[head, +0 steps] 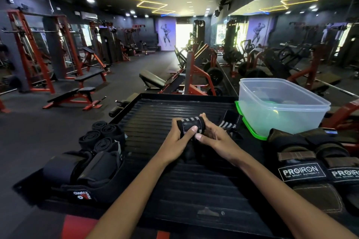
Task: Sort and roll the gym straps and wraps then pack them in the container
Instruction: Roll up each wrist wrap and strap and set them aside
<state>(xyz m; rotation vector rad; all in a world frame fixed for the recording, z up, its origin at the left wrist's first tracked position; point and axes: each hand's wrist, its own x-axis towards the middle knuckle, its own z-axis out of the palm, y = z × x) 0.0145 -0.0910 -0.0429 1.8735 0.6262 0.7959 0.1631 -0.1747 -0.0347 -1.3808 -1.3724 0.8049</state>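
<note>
Left of the translucent plastic container (281, 106) with its bright green lid (250, 126) beneath, a black wrist wrap (191, 125) shows white stripes; nearer, brown-and-black gloves (310, 163) carry white lettering.

We see a black wrap with grey stripes (191, 124) rolled into a cylinder above the ribbed platform, four black rolled straps (102, 135) clustered at left, and the clear container (279, 106) upright at right.

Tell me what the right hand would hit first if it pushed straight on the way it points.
Probably the striped wrap lying just beyond the right hand, before the clear container; depth is unclear.
</note>
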